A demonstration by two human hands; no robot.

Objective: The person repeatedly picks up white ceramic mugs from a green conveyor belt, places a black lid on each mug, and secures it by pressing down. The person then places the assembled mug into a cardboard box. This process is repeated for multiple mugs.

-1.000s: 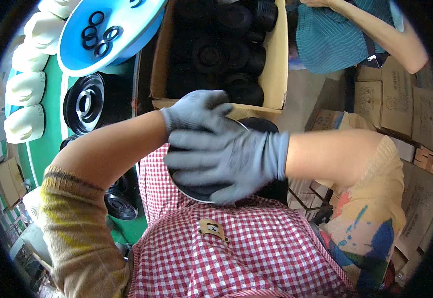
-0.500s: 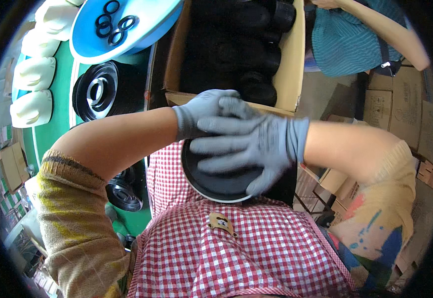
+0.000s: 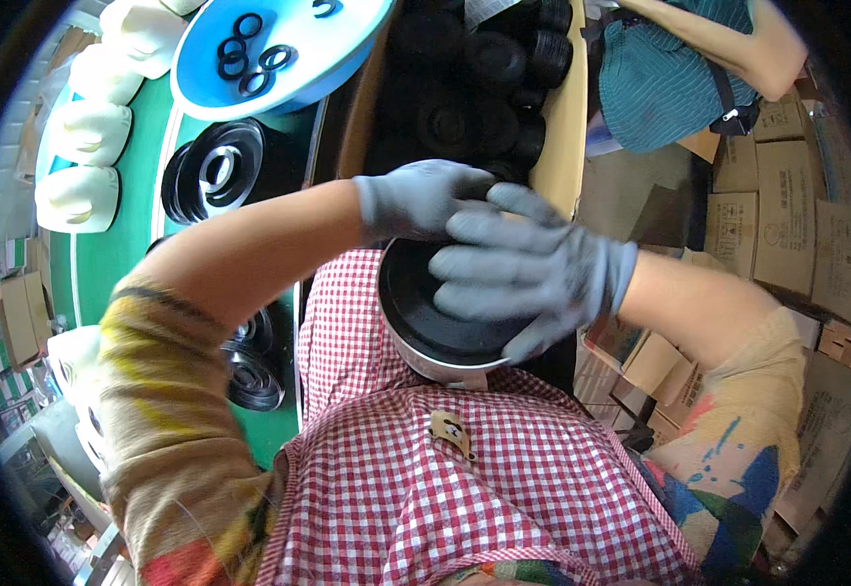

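A round, low piece with a black top and a pale, metallic-looking side rests by my lap, against the checked apron. My right hand, in a grey glove, lies over its black top with fingers stretched out and somewhat spread. At its far edge is my gloved left hand, the fingers curled. The fingertips are partly behind the right hand, and anything inside them is hidden. Both hands are slightly blurred.
Ahead stands an open carton packed with black round parts. A blue basin holds several black rings. Stacked black discs and cream-coloured housings line the green table. At far right are a person in teal and brown cartons.
The view has shifted, so the carton and basin sit a little differently. The black-topped piece now shows more of its pale side. My right hand still lies over it.
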